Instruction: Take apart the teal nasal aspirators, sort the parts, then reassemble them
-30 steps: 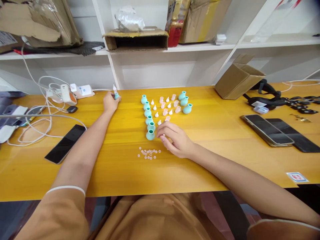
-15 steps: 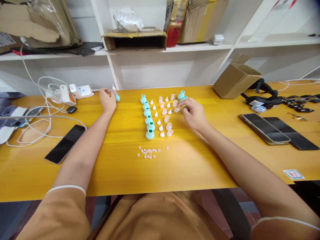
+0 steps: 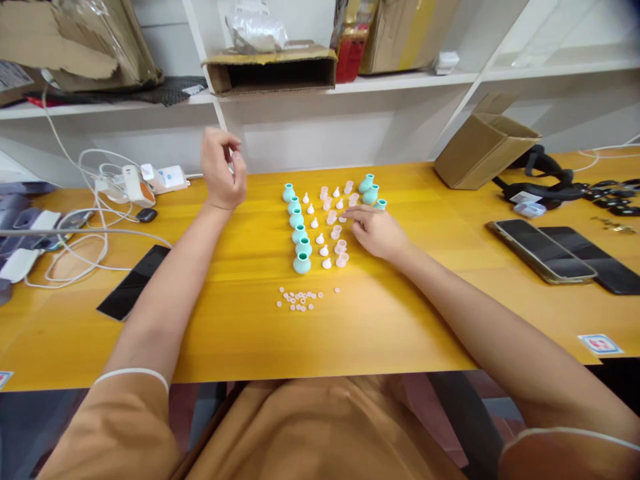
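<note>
On the yellow table (image 3: 240, 333) stands a column of several teal rubber bulbs (image 3: 299, 228). Beside it run a column of small white tips (image 3: 320, 235) and one of pink caps (image 3: 336, 231). Three more teal bulbs (image 3: 371, 191) stand at the back. A scatter of tiny pink rings (image 3: 300, 300) lies nearer me. My right hand (image 3: 376, 231) rests low on the table, its fingertips at a pink cap in the middle of the rows. My left hand (image 3: 223, 170) is lifted off the table to the left with its fingers curled. What it holds, if anything, is hidden.
A black phone (image 3: 133, 283) and a power strip with white cables (image 3: 135, 183) lie at the left. Two phones (image 3: 543, 250), a tipped cardboard box (image 3: 483, 150) and black straps (image 3: 540, 177) are at the right. White shelving with boxes (image 3: 273, 67) stands behind the table.
My left hand has risen off the table from beside a teal bulb. My right hand went from the near end of the rows to the far bulbs, then drew back to the pink caps.
</note>
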`<state>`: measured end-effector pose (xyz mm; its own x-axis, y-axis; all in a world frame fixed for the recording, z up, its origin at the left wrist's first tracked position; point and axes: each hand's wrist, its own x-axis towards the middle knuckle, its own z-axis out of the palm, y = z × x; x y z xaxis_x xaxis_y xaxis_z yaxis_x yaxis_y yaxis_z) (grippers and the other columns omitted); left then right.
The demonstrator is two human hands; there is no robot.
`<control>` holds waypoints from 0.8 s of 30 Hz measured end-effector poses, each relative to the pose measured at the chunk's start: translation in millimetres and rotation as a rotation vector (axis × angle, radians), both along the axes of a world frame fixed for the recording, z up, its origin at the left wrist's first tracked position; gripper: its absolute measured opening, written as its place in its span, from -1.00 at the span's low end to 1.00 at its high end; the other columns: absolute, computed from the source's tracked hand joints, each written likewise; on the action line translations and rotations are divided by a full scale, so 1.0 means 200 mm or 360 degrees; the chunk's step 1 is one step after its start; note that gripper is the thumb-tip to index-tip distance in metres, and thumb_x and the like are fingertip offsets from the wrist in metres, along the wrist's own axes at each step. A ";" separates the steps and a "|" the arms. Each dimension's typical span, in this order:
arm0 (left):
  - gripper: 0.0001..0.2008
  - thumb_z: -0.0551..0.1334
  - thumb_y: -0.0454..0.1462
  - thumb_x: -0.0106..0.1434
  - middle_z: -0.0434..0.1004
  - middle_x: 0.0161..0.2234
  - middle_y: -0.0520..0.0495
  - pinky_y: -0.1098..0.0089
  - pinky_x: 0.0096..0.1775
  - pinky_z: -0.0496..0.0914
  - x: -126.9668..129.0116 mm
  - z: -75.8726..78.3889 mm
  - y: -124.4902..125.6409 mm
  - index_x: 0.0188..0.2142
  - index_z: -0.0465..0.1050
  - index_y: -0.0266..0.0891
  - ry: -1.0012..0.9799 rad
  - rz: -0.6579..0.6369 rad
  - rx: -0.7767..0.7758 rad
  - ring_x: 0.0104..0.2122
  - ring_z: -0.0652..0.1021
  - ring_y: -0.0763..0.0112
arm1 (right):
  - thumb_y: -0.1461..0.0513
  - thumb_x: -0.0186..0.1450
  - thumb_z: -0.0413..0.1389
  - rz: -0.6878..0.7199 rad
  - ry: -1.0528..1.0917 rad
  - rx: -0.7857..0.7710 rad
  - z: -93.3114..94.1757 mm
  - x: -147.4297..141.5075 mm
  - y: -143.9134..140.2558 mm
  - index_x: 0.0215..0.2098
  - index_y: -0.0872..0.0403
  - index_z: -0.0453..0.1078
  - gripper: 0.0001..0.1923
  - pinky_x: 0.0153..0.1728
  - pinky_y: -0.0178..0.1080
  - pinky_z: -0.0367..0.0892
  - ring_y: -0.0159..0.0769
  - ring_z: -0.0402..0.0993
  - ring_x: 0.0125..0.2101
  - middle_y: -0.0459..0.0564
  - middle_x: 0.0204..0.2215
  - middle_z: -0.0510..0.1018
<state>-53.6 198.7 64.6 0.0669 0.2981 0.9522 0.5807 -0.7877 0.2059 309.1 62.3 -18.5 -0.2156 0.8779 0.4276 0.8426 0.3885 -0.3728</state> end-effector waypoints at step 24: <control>-0.81 0.39 -0.21 0.31 0.49 -0.30 0.03 0.42 -0.34 0.38 0.00 -0.08 -1.01 -0.16 0.43 -0.17 0.1561 -0.0982 -0.1730 -0.40 0.48 0.42 | 0.30 0.47 0.04 0.0140 -0.0175 -0.0051 0.04 -0.01 -0.07 -0.08 0.05 0.62 -0.72 0.00 0.03 0.51 0.03 0.62 -0.09 0.15 0.05 0.68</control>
